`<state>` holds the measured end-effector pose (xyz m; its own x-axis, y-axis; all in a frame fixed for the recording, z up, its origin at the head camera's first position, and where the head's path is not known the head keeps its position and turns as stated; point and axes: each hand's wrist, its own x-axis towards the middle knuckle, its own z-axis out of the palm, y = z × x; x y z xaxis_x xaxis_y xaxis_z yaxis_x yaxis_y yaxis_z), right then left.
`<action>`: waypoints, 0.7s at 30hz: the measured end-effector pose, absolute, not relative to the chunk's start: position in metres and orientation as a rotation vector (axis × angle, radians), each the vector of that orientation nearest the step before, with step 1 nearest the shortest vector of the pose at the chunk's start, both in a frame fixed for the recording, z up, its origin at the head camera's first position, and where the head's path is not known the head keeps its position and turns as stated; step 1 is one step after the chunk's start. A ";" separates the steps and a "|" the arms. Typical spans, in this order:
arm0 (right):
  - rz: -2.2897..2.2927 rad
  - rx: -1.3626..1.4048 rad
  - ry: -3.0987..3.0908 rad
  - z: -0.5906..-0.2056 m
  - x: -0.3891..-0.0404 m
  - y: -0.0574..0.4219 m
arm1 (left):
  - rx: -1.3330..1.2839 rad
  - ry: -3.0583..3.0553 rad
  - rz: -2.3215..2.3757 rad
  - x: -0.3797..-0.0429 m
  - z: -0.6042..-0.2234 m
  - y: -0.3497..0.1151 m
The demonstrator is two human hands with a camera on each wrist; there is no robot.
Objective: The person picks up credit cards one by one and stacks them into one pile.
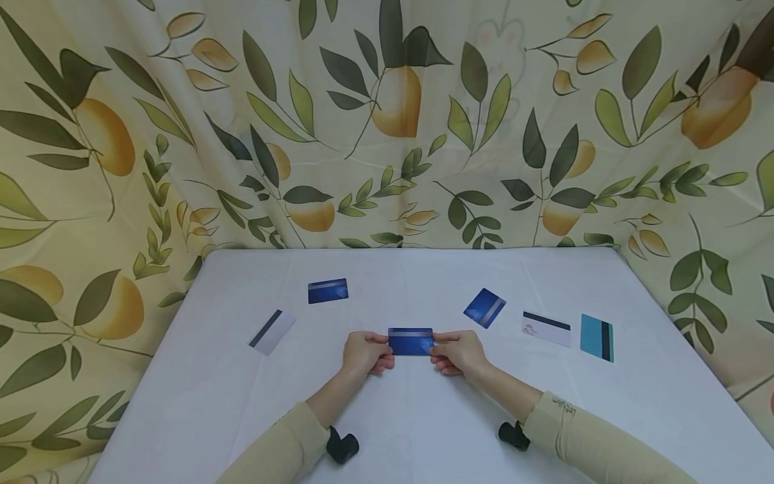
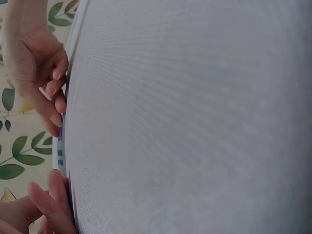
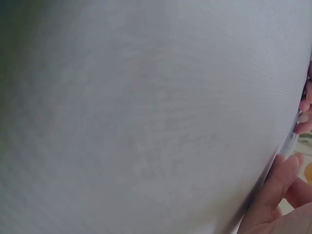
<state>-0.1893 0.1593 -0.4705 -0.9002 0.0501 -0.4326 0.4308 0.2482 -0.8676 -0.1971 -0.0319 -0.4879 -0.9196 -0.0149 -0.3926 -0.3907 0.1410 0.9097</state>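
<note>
In the head view a dark blue card (image 1: pixel 410 341) with a grey stripe along its top lies between both hands, near the middle of the white table. My left hand (image 1: pixel 366 353) pinches its left edge between thumb and fingers. At the opposite short edge, my right hand (image 1: pixel 461 353) pinches the card the same way. The left wrist view catches the right hand (image 2: pixel 36 68) at upper left and the left fingers (image 2: pixel 51 202) at lower left, a sliver of card between them. Right fingers (image 3: pixel 278 187) appear at lower right in the right wrist view.
Behind the hands at left lie a blue card (image 1: pixel 328 291) and a white card (image 1: pixel 272 332) with a black stripe. To the right are another blue card (image 1: pixel 485 308), a white one (image 1: pixel 546 329) and a teal one (image 1: pixel 596 338). A fruit-patterned curtain (image 1: pixel 375 168) hangs behind the table.
</note>
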 end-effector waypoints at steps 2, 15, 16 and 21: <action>-1.700 0.442 2.211 -0.471 -0.189 0.159 | -0.388 2.137 1.844 -0.197 -0.488 -0.032; -1.720 0.443 2.191 -0.471 -0.189 0.160 | -0.375 2.120 1.877 -0.197 -0.489 -0.032; -1.720 0.441 2.192 -0.471 -0.189 0.160 | -0.376 2.118 1.877 -0.196 -0.489 -0.032; -1.726 0.456 2.189 -0.472 -0.190 0.160 | -0.381 2.112 1.874 -0.196 -0.488 -0.033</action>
